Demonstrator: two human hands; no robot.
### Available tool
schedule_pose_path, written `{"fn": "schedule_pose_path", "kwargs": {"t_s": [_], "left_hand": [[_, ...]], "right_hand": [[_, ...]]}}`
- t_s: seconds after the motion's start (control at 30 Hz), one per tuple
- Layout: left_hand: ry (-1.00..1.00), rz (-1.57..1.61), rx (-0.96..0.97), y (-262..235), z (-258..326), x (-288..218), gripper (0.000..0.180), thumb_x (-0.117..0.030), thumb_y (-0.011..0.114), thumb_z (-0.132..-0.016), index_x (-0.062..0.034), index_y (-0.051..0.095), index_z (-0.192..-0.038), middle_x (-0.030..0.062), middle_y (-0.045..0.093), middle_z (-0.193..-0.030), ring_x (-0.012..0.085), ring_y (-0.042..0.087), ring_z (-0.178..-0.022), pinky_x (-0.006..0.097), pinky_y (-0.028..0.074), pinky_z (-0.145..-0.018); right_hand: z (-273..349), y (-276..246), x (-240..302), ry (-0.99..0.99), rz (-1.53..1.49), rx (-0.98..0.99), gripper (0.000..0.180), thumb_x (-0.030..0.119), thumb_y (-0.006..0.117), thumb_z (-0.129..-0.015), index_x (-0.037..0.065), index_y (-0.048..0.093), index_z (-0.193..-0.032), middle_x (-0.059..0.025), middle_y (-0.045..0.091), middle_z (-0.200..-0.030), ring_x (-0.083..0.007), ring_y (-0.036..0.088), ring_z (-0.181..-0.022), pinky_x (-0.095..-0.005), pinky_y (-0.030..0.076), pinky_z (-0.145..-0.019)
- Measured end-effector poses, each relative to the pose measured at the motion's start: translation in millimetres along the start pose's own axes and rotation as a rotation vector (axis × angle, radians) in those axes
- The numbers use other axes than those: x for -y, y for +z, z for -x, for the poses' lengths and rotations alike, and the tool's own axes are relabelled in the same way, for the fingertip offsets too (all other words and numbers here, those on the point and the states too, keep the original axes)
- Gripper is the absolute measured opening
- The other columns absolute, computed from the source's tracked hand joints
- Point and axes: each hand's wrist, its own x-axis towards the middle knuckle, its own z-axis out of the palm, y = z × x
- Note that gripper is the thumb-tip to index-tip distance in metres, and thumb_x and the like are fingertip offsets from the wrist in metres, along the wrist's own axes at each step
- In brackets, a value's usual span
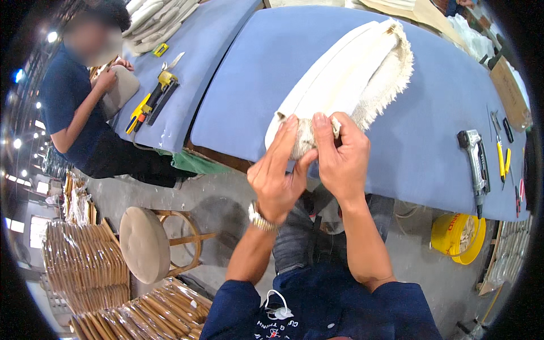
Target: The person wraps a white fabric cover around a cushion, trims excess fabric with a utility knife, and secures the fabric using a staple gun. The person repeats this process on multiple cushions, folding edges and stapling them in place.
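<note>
A long cream fabric-covered piece, like an upholstered pad point(328, 73), lies on the blue padded table, its narrow end toward me. Frayed cloth edges point(391, 85) stand up along its right side and far end. At the near end my left hand point(277, 175) has its fingers pressed on the fabric, thumb close to the right hand. My right hand point(341, 158) pinches the cloth there between thumb and bent fingers, and a small fold of it pokes out. The underside of the pad is hidden.
On the right lie a staple gun point(475, 164) and yellow-handled pliers point(502, 156); a yellow bucket point(453, 235) stands below. At left, another staple gun point(161, 93) rests near a seated person point(85, 102) holding a padded piece. A round stool point(144, 243) and wrapped stacks point(85, 260) are behind.
</note>
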Motion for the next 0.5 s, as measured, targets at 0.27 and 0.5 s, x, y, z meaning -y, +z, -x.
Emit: {"fn": "schedule_pose_path", "kwargs": {"t_s": [0.27,0.5], "left_hand": [[0.009,0.099,0.062,-8.6,-11.1,30.6,0.046,-0.025,0.075,-0.096,-0.0003,0.062,-0.133,0.0219,0.069,-0.131,0.0356,0.07,-0.118,0.041,0.058,-0.096],[-0.182,0.3,0.082,-18.0,-31.1,58.1,0.042,-0.013,0.07,-0.098,0.0033,0.06,-0.136,0.0254,0.062,-0.141,0.0375,0.064,-0.128,0.041,0.052,-0.105]], "right_hand": [[-15.3,26.5,-6.3,-0.019,-0.111,0.088,0.037,0.019,0.068,-0.101,0.0,0.052,-0.073,-0.0098,0.048,-0.064,-0.0158,0.042,-0.053,-0.0348,0.036,-0.05],[-41.5,63.0,0.4,-0.096,-0.136,0.158,0.035,0.017,0.067,-0.1,0.001,0.052,-0.073,-0.0093,0.047,-0.065,-0.0193,0.044,-0.053,-0.0362,0.037,-0.051]]}}
